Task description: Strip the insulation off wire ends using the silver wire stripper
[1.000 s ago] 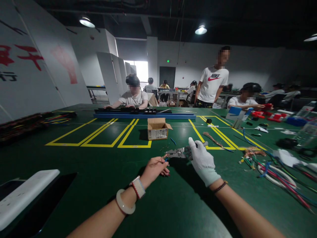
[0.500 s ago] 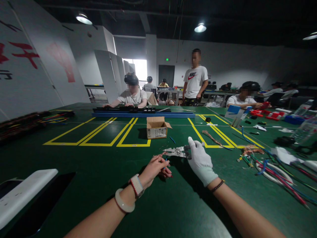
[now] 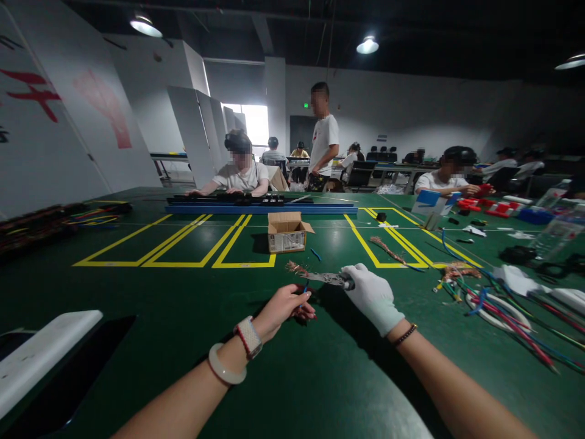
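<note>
My left hand (image 3: 286, 308), bare, is closed around a short blue wire (image 3: 306, 286) that sticks up between thumb and fingers. My right hand (image 3: 370, 294), in a white glove, grips the handles of a metal wire stripper (image 3: 329, 278), whose jaws point left over the upper end of the wire. Just beyond my left fingers, at the tool's tip, is a tuft of bare copper strands (image 3: 297, 267); whether it touches the jaws I cannot tell. A small blue wire offcut (image 3: 315, 254) lies on the table a little further off.
An open cardboard box (image 3: 287, 236) stands ahead on the green table (image 3: 192, 353). Copper strands (image 3: 386, 250) and coloured cables (image 3: 498, 314) lie to the right. A white power strip (image 3: 50, 350) is at left. Blue rails (image 3: 260, 209) lie before a seated person (image 3: 242, 174).
The copper tuft has moved from over my left fingers to further ahead of them. My right hand has lowered slightly and its fingers have closed on the handles. A standing person has moved left.
</note>
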The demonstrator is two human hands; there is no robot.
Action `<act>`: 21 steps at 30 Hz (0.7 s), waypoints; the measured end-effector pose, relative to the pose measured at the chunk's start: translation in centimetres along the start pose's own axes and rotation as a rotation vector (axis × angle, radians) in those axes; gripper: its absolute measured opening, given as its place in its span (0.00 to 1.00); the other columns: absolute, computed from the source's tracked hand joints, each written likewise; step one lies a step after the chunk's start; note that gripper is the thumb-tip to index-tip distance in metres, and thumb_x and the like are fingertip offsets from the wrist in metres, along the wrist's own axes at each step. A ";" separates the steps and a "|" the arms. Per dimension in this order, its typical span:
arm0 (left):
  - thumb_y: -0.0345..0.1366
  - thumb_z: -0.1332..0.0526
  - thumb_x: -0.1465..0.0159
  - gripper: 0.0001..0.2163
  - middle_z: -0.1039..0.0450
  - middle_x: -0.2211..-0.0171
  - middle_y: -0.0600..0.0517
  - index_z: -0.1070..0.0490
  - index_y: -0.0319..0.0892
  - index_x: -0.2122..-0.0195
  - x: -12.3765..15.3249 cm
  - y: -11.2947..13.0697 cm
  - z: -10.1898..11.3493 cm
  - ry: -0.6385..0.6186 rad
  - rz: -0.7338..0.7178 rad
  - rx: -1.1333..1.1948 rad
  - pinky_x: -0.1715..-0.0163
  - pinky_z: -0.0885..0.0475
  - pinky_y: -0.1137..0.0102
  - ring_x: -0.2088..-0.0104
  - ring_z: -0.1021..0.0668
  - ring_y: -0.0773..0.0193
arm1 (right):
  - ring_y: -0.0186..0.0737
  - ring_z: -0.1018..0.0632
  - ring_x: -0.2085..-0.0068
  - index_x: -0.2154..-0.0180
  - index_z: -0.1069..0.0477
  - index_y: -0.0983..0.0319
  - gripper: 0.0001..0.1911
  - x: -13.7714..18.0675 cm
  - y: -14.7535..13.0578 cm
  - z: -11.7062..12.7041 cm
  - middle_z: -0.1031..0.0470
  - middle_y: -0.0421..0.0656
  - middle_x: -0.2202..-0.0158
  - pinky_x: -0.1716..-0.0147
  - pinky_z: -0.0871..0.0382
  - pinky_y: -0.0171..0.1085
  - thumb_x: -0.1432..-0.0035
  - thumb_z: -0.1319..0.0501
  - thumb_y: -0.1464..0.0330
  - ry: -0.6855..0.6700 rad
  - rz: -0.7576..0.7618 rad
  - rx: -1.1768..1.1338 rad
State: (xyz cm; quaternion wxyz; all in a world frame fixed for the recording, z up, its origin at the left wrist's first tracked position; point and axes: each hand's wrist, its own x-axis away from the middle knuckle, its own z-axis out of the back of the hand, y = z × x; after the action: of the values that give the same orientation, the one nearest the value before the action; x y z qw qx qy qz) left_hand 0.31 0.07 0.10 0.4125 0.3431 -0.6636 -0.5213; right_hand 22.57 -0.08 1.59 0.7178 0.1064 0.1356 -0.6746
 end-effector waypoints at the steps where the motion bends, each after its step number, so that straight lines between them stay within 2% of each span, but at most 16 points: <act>1: 0.40 0.36 0.38 0.15 0.21 0.72 0.46 0.31 0.34 0.56 0.0 0.0 0.1 -0.017 -0.030 -0.020 0.69 0.28 0.70 0.70 0.19 0.62 | 0.35 0.26 0.69 0.57 0.27 0.54 0.12 0.0 0.3 0.1 0.27 0.41 0.61 0.74 0.41 0.32 0.41 0.45 0.63 -0.019 0.006 -0.049; 7: 0.42 0.35 0.41 0.18 0.20 0.71 0.47 0.26 0.35 0.53 0.0 0.6 0.4 -0.051 -0.223 -0.106 0.61 0.28 0.67 0.66 0.20 0.60 | 0.35 0.28 0.69 0.64 0.23 0.57 0.16 0.0 0.8 0.8 0.25 0.39 0.70 0.72 0.42 0.32 0.43 0.43 0.55 -0.168 0.060 -0.427; 12: 0.42 0.35 0.41 0.17 0.21 0.72 0.49 0.25 0.36 0.55 0.1 0.8 0.6 -0.067 -0.303 -0.147 0.62 0.28 0.69 0.68 0.21 0.60 | 0.32 0.35 0.75 0.68 0.24 0.63 0.21 -0.1 0.8 0.9 0.32 0.36 0.78 0.77 0.48 0.31 0.45 0.43 0.52 -0.321 0.070 -0.650; 16: 0.43 0.37 0.39 0.16 0.21 0.73 0.49 0.24 0.37 0.56 0.5 1.0 0.5 -0.076 -0.352 -0.239 0.63 0.28 0.69 0.68 0.21 0.61 | 0.31 0.38 0.75 0.67 0.24 0.64 0.24 -0.1 1.1 1.0 0.35 0.35 0.78 0.77 0.49 0.31 0.48 0.42 0.49 -0.404 0.080 -0.735; 21: 0.44 0.37 0.40 0.16 0.22 0.72 0.49 0.23 0.37 0.57 1.0 1.4 0.0 -0.081 -0.365 -0.258 0.62 0.28 0.68 0.68 0.22 0.60 | 0.30 0.41 0.76 0.71 0.27 0.64 0.24 -0.1 1.2 1.3 0.39 0.34 0.80 0.78 0.51 0.32 0.47 0.42 0.48 -0.428 0.088 -0.684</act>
State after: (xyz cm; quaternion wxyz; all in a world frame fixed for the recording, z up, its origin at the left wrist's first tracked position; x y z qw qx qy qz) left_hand -0.16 -0.54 1.65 0.3249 0.3810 -0.5343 -0.6810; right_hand 23.81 -0.33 2.87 0.7520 -0.2760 0.1950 -0.5659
